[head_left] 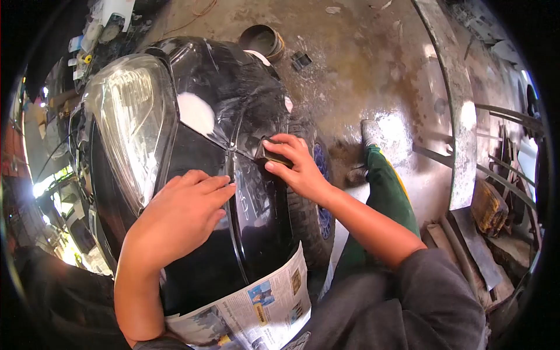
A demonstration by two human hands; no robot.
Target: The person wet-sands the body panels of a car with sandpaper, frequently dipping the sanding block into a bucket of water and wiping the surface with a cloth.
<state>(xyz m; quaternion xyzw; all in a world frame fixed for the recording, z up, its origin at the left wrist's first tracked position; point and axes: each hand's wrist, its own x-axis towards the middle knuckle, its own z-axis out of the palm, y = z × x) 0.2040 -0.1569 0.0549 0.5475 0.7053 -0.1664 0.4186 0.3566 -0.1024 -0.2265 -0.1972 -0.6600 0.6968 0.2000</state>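
A wet black car front, with its fender and hood meeting at a seam, lies beneath both hands. My right hand grips a dark sanding block between thumb and fingers, pressed to the fender by the seam. My left hand rests flat on the hood, fingers stretched toward the seam, holding nothing. A clear headlight sits to the left. Beyond the hands, a white patch marks the black paint. Printed newspaper covers the panel closest to me.
A bucket and a small dark block stand on the wet concrete floor. The tire is right of the fender. A person's green-trousered leg shows at right, before a long metal beam and wood pieces.
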